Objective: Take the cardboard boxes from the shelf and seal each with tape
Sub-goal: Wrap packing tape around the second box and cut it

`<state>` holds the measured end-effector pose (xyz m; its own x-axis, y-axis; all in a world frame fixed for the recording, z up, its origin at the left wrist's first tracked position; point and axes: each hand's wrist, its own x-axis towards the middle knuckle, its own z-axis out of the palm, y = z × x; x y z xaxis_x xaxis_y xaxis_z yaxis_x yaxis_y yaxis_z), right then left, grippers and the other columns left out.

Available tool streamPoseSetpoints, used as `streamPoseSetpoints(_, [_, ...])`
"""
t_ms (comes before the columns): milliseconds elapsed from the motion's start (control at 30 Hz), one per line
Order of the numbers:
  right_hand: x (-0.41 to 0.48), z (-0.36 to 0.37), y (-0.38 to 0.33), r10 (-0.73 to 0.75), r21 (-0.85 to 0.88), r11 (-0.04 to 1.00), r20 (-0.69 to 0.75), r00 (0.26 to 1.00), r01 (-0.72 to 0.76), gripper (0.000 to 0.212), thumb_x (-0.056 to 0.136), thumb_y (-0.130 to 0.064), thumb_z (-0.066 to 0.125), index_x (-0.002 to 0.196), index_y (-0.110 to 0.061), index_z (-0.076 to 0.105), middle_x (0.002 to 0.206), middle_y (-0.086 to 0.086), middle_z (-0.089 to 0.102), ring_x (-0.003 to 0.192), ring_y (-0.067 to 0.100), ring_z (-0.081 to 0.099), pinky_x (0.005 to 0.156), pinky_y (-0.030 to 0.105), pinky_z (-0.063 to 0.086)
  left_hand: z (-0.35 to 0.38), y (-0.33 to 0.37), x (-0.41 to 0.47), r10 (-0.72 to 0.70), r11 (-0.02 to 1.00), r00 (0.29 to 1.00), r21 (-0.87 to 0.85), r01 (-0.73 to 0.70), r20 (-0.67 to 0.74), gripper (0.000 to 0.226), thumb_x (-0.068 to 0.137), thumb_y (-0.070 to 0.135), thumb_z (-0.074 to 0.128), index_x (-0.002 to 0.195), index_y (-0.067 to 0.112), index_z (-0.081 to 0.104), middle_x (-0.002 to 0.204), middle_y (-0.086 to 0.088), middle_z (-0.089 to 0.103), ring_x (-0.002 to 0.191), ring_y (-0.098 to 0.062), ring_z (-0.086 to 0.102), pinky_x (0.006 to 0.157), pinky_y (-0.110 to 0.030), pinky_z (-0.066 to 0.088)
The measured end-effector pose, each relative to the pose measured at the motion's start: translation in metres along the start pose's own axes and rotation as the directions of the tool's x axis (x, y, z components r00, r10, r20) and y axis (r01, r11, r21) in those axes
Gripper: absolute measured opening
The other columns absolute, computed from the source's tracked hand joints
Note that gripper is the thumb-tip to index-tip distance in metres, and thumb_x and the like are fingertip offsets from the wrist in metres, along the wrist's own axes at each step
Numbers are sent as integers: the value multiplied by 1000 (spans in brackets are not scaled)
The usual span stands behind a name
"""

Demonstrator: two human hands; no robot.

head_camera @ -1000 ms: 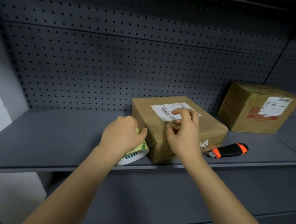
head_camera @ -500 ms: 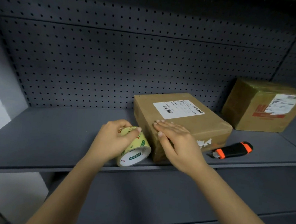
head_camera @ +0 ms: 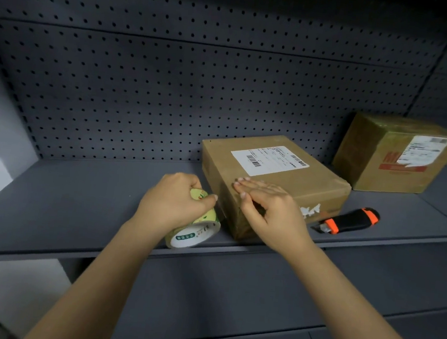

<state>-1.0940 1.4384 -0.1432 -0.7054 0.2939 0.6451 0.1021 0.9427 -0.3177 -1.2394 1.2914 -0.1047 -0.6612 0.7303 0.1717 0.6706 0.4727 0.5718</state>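
A flat cardboard box [head_camera: 292,181] with a white shipping label lies on the grey shelf [head_camera: 77,204], near its front edge. My right hand [head_camera: 270,209] lies flat on the box's near left corner, fingers straight and pressing on its top. My left hand [head_camera: 175,205] grips a yellow-green tape roll [head_camera: 197,232] that stands on the shelf just left of the box, thumb tip close to the box's side. A second, taller cardboard box [head_camera: 393,155] with a label and red print stands at the back right.
A black and orange utility knife [head_camera: 348,221] lies on the shelf right of the flat box. A perforated dark back panel [head_camera: 197,85] closes the shelf behind. A lower shelf [head_camera: 232,293] runs beneath my forearms. A pale wall shows at the left.
My right hand left the label area, slid toward the near left corner and flattened on the box top. My left hand drew the tape roll down and left, away from the box's side.
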Motion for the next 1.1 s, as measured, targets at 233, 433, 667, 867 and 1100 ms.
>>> streamPoseSetpoints(233, [0,0,-2,12,-19,1000,-6,1000,-13,39,97,-33,44,119,-17,71,124,-5,67,125,4,55,108,29,41,-4,-9,-9,90,977,994,-186,-100,-65,20,89,45,64,77,28,64,93,11,68,90,-8,61,71,-27,47])
streamPoseSetpoints(433, [1,-4,-4,31,-12,999,23,999,-31,39,96,-33,44,119,-17,71,124,-4,67,124,3,55,109,26,40,-13,-10,3,85,995,993,35,-88,88,18,89,49,60,93,32,64,105,8,62,105,-13,57,82,-32,49])
streamPoseSetpoints(667, [2,-9,-9,45,21,999,45,998,-46,35,97,-30,48,120,-16,70,125,-3,67,124,4,55,110,25,39,-11,-10,6,88,995,990,-61,-82,107,10,88,41,63,84,34,70,104,14,68,94,-12,62,80,-31,51])
streamPoseSetpoints(867, [-11,-26,-14,107,105,990,-92,990,-97,26,94,-20,63,119,-18,70,121,-7,68,118,3,57,105,22,41,-7,-7,6,53,996,997,-76,-49,49,10,86,38,67,81,30,64,89,19,59,90,-11,58,78,-32,50])
streamPoseSetpoints(1100, [-73,-72,50,272,-195,927,-239,932,-320,12,82,-1,62,83,-12,66,75,-2,59,73,18,51,71,40,46,-4,1,3,38,999,999,16,-39,36,13,86,41,66,80,30,62,72,7,64,71,-11,60,63,-30,48])
